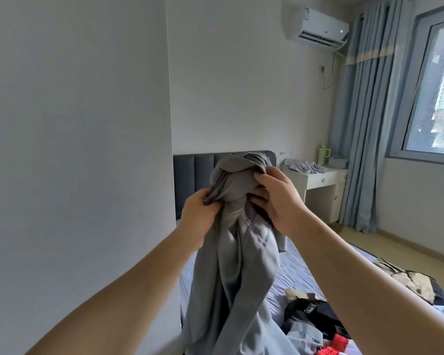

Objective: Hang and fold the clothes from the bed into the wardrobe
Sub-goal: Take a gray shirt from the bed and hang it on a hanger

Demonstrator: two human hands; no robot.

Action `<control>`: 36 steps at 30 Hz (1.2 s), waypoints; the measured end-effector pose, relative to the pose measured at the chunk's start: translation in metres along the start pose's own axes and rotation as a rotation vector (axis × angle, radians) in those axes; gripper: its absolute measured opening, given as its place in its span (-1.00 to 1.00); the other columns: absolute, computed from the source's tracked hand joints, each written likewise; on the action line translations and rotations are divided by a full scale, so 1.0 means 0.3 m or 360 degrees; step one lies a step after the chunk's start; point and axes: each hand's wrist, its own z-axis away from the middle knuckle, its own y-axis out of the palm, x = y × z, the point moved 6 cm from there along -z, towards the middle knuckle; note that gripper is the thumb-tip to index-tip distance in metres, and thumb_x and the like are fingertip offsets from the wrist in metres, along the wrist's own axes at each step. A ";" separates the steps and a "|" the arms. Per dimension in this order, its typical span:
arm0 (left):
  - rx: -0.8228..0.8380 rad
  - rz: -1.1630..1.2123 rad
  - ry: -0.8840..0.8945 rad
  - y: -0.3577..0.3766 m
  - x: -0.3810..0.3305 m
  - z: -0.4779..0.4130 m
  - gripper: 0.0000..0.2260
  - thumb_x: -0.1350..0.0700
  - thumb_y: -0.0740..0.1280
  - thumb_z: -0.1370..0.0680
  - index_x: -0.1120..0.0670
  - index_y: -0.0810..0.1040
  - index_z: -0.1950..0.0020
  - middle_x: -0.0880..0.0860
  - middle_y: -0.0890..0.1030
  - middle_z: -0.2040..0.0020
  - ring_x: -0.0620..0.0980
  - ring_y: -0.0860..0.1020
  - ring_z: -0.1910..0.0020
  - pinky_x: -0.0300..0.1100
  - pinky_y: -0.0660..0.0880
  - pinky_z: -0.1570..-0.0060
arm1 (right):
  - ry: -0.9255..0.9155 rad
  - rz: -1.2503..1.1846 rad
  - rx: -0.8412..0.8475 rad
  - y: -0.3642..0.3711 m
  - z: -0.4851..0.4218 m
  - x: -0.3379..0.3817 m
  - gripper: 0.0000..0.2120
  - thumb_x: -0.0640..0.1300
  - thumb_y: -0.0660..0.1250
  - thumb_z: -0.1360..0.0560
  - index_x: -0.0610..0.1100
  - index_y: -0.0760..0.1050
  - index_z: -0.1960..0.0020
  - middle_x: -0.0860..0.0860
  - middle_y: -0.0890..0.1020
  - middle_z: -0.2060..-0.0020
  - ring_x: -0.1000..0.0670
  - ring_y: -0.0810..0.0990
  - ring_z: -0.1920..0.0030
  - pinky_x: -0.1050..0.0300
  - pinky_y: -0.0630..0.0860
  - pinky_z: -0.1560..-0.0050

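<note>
Up in front of the camera, both hands are raised at about the level of the headboard, and each has a grip on the bunched top of a grey garment [231, 265]. My left hand [199, 221] is closed, fingers curled around a twisted rope of the cloth at its left edge. My right hand [277, 198] is half open, thumb and fingertips pinching the gathered fabric from the right, with a few fingers tucked in behind it.

That garment is a soft, matte, mid-grey knit, kind of sweatshirt-like, with a pale stitched seam running down the middle below the hands. At the top it's wadded into a knot-like lump; below that it hangs in long loose folds. Its long axis runs pretty much straight up and down, top end in the hands, bottom end dropping out of view at the lower edge. Can't tell if it's a top or trousers, honestly.

Behind it is the bed [300, 267] with a pale lilac sheet and a dark grey padded headboard [195, 172] with vertical panels. On the sheet to the right lies a pile of clothes [315, 321], black, light blue and some red, and further right a beige and dark piece [410, 283]. Past the headboard stands a white desk [321, 185] with crumpled grey cloth [303, 166] on top.
</note>
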 end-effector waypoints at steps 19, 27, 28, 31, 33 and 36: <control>0.0459 0.0097 -0.0247 0.000 -0.078 -0.040 -0.56 0.13 0.31 -0.54 0.07 0.29 -0.40 0.05 0.46 -0.16 -0.01 0.53 -0.08 -0.26 0.46 0.08 | 0.0068 0.0090 -0.0422 -0.018 -0.023 -0.051 -0.76 -0.45 0.28 -0.41 -0.13 0.52 0.26 -0.08 0.54 0.37 0.01 0.50 0.38 0.27 0.51 0.45; 0.0878 -0.0545 0.0056 0.046 -0.022 0.003 -0.55 0.18 0.44 -0.43 -0.12 0.35 -0.20 -0.11 0.50 -0.05 -0.19 0.50 -0.01 -0.34 0.49 0.07 | 0.0165 -0.0077 -0.0497 -0.004 -0.065 -0.087 -0.83 -0.36 0.32 -0.46 -0.14 0.53 0.23 -0.06 0.57 0.29 0.03 0.55 0.33 0.26 0.54 0.43; 0.0706 -0.0652 0.0095 0.023 -0.018 -0.015 -0.68 0.21 0.39 -0.46 -0.06 0.43 -0.13 -0.04 0.54 -0.02 -0.11 0.52 0.01 -0.25 0.51 0.03 | 0.0170 -0.0074 -0.0465 -0.001 -0.064 -0.099 -0.83 -0.36 0.33 -0.46 -0.15 0.53 0.23 -0.06 0.57 0.29 0.03 0.55 0.31 0.27 0.56 0.43; 0.0403 -0.0813 0.0087 -0.042 0.000 -0.065 -0.89 0.21 0.28 -0.54 0.04 0.58 0.08 0.05 0.61 0.09 0.01 0.55 0.05 -0.12 0.51 0.02 | 0.0140 -0.0035 -0.0382 -0.001 -0.065 -0.103 -0.85 -0.36 0.34 -0.45 -0.16 0.56 0.20 -0.06 0.58 0.26 0.04 0.57 0.25 0.28 0.56 0.41; 0.0343 -0.0678 0.0077 -0.067 -0.016 -0.085 -0.84 0.20 0.25 -0.56 0.03 0.59 0.13 0.02 0.61 0.13 -0.02 0.57 0.08 -0.17 0.54 0.06 | 0.0085 0.0068 -0.0396 -0.015 -0.069 -0.085 -0.85 -0.36 0.31 -0.46 -0.16 0.59 0.11 -0.03 0.58 0.26 0.07 0.57 0.26 0.29 0.56 0.37; 0.0250 -0.0348 0.0099 -0.080 -0.081 -0.111 -0.79 0.23 0.22 -0.58 0.03 0.58 0.16 -0.03 0.59 0.19 -0.10 0.53 0.16 -0.30 0.49 0.17 | -0.0088 0.0445 -0.0458 -0.038 -0.062 -0.059 -0.72 -0.31 0.27 -0.41 -0.10 0.54 -0.09 0.06 0.57 0.33 0.18 0.50 0.42 0.38 0.45 0.43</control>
